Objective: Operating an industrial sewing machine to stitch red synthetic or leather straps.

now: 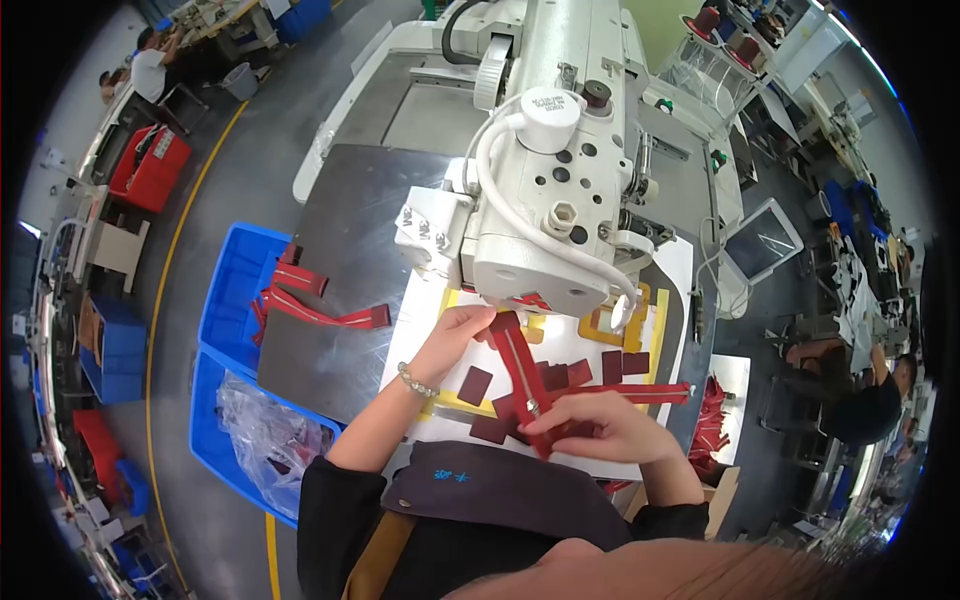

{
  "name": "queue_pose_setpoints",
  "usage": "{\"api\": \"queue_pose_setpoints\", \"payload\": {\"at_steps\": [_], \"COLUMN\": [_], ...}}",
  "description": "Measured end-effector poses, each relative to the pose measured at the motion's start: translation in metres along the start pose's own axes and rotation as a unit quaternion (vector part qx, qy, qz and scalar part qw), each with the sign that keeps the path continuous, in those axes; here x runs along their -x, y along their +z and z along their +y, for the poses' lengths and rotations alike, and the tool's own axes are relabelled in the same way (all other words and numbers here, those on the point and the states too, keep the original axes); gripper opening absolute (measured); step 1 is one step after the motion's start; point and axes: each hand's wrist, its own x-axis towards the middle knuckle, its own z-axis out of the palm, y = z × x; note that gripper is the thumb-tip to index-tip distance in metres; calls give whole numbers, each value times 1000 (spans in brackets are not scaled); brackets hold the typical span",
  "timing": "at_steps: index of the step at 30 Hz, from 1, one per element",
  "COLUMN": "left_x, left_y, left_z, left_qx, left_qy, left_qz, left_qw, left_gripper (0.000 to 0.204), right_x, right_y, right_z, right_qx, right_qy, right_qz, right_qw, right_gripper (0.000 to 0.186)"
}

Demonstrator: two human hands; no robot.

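A red zipper strip [518, 365] with a pale line of teeth slants across the white work board [405, 365] in front of me. My left hand [462, 332], a beaded bracelet on its wrist, pinches the strip's far end just below the sewing machine's head [545, 265]. At the near end, my right hand [610, 425] grips the strip close to its metal slider. Several small dark red rectangular patches [475, 385] lie around the strip. A second red zipper strip [650, 393] passes beyond my right hand toward the right. Yellow template frames [598, 328] lie beneath the machine.
More red zipper strips [340, 318] hang over the left edge of the metal table [345, 220]. Blue bins [225, 300] stand there, one with clear plastic bags [265, 425]. At right are a heap of red zippers [712, 425] and a tilted screen [765, 240]. Other people sit farther off.
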Motion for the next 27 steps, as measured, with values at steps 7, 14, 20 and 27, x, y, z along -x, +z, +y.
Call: {"api": "queue_pose_setpoints", "payload": {"at_steps": [7, 14, 20, 27], "left_x": [22, 58, 83, 112], "left_y": [-43, -71, -114, -177], "left_z": [54, 27, 11, 38], "left_qx": [-132, -757, -750, -740], "left_qy": [-29, 73, 71, -4], "left_qz": [-205, 109, 246, 269], "left_qw": [969, 640, 610, 616], "left_gripper": [25, 77, 83, 86], "right_x": [-97, -162, -133, -67], "right_y": [65, 128, 89, 58], "right_z": [17, 75, 71, 84], "right_qx": [-63, -180, -46, -42], "right_qy": [-134, 45, -32, -19], "right_qz": [-141, -242, -200, -18], "right_qw": [979, 952, 978, 999], "right_gripper": [65, 66, 49, 43]}}
